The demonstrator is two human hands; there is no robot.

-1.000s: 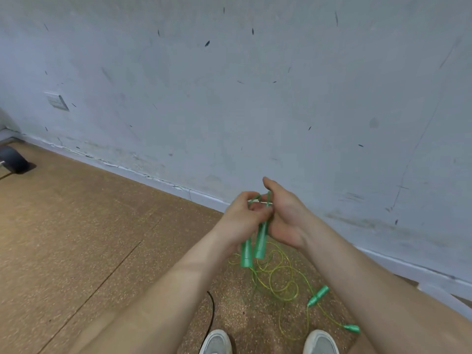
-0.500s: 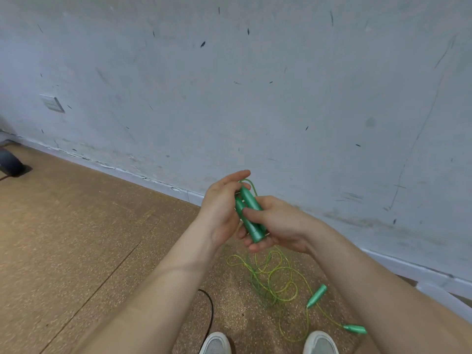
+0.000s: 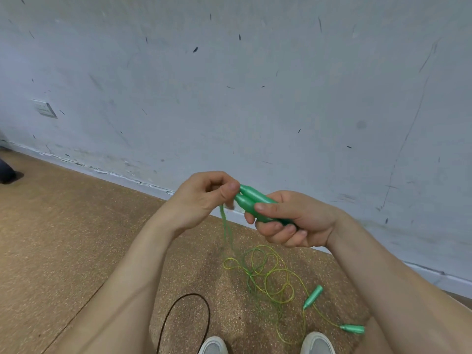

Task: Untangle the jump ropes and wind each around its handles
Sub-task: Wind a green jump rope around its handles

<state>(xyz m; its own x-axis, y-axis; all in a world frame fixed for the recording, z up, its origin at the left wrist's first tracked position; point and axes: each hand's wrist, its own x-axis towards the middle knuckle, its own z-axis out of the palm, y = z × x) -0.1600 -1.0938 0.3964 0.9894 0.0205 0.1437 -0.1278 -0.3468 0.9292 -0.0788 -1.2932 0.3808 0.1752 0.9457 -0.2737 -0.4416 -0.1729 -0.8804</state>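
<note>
Handles gripped, rope pinched

Wall [image 3: 255, 85] and brown floor [image 3: 76, 238] fill the view. Right hand [image 3: 298, 221] curls its fingers round a pair of green handles [image 3: 251, 196] held side by side. Their tips point toward the left hand [image 3: 201, 198], whose thumb and fingers pinch the rope [image 3: 224, 226] just beside them. The rope hangs down to a tangle [image 3: 265, 274] of green-yellow loops on the floor, near a loose handle [image 3: 313, 296] and a second loose handle [image 3: 353, 328].

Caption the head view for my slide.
Right grip holds two green handles together; left grip pinches their rope above the floor tangle.
</note>
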